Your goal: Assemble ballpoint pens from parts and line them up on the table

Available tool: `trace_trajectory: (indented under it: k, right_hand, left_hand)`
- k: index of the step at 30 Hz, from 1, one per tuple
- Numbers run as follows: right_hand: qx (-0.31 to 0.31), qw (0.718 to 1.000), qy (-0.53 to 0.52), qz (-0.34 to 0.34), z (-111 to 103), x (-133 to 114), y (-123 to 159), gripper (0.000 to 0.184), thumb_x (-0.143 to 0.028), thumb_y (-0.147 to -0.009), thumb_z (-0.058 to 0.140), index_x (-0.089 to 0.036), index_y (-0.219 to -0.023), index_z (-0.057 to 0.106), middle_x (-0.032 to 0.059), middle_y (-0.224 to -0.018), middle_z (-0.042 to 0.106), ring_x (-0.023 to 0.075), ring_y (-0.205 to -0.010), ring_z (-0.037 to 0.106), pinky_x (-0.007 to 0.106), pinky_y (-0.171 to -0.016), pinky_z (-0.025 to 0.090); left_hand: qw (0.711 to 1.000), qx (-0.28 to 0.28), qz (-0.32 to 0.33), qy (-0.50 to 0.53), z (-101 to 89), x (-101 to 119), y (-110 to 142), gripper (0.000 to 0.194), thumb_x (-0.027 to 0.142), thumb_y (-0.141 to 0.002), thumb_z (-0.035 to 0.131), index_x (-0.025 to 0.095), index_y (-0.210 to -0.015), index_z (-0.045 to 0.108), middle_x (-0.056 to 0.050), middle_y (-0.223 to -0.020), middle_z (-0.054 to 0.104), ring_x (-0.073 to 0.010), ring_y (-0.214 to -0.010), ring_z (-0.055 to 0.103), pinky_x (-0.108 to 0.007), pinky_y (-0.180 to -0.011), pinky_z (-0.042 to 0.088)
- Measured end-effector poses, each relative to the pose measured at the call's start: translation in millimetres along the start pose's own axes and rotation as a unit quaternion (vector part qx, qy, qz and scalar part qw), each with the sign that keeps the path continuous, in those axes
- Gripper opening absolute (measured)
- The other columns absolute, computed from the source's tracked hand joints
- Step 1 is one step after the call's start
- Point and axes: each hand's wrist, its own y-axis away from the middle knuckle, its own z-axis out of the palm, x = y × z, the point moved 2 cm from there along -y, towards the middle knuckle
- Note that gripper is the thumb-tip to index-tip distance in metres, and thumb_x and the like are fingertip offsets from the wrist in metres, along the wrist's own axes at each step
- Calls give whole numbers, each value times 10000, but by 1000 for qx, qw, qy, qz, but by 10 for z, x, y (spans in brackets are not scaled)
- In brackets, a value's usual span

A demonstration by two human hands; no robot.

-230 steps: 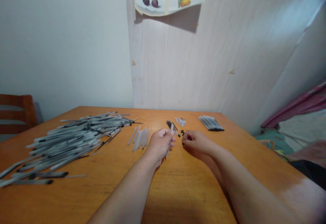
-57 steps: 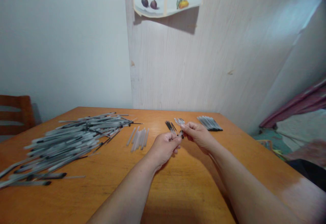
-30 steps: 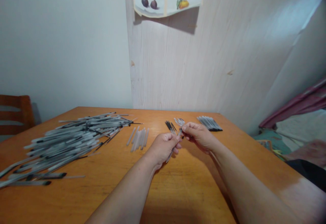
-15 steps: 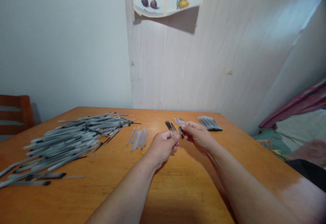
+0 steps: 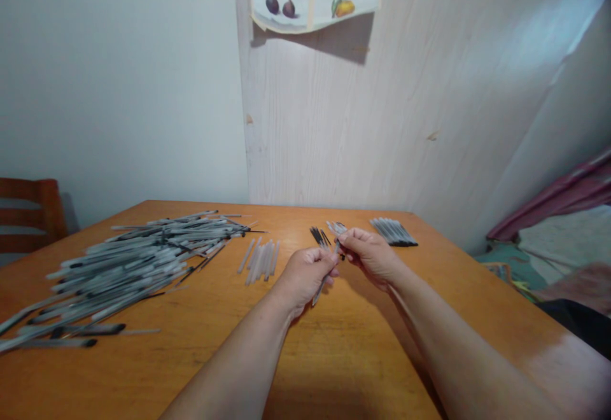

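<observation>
Orange-brown wooden table [image 5: 344,356], smooth with faint scuffs, extends to a far edge at the wall; its right edge slants away from lower right. A broad strip of wood lies between the forearms, another between left forearm and heap. Heap of tubes [image 5: 138,261], at left: long, translucent, dark-tipped, overlapping at mixed angles. Left hand [image 5: 308,273] is closed round a slender greyish tube [image 5: 317,296], held tilted, lower end projecting below the fingers. Right hand [image 5: 365,251] is pinched at its upper end; fingers obscure whether it grips a separate small part. Left of the hands, clear tubes [image 5: 262,261] lie loosely parallel. Just beyond the hands: thin black rods [image 5: 319,237] and small clear pieces [image 5: 335,226]. Near the right edge, black-ended tubes [image 5: 394,231] form a tight row. Behind stands a wood-grained panel [image 5: 310,127] bearing a curled fruit print [image 5: 329,22].
</observation>
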Motion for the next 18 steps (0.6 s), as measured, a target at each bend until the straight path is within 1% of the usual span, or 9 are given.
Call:
trace_trajectory:
  k: [3,7,12,18]
  right_hand:
    - [8,1000,21,-17,20,7,-11,338,-470,-758,720,-186,-692,549,-17,-646,583,90,-538,397,249,-536,276]
    - [29,998,45,-32,47,6,-19,342,-477,-763,703,-189,-674,540,-28,-604,540,96,-532,382,256,-533,265]
    - [43,996,67,-46,89,-18,-7,346,-492,-763,681,-198,-655,535,-37,-576,499,104,-527,359,269,-529,261]
    - [61,991,104,-66,126,-34,2,344,-487,-785,654,-205,-639,521,-21,-593,511,115,-550,377,273,-550,291]
  left_hand:
    - [1000,23,16,0,8,-20,-18,346,488,-731,694,152,-750,610,-38,-682,632,-107,-565,520,-231,-555,364]
    - [998,38,51,-14,13,-4,-24,299,438,-752,677,155,-704,593,-11,-617,585,-92,-539,469,-227,-545,339]
    - [997,52,48,-30,3,-4,-24,294,433,-747,678,155,-695,599,5,-596,553,-84,-521,421,-222,-513,285]
    - [992,77,74,-73,-23,-17,-46,264,418,-732,686,165,-689,622,13,-603,548,-100,-548,424,-227,-528,292]
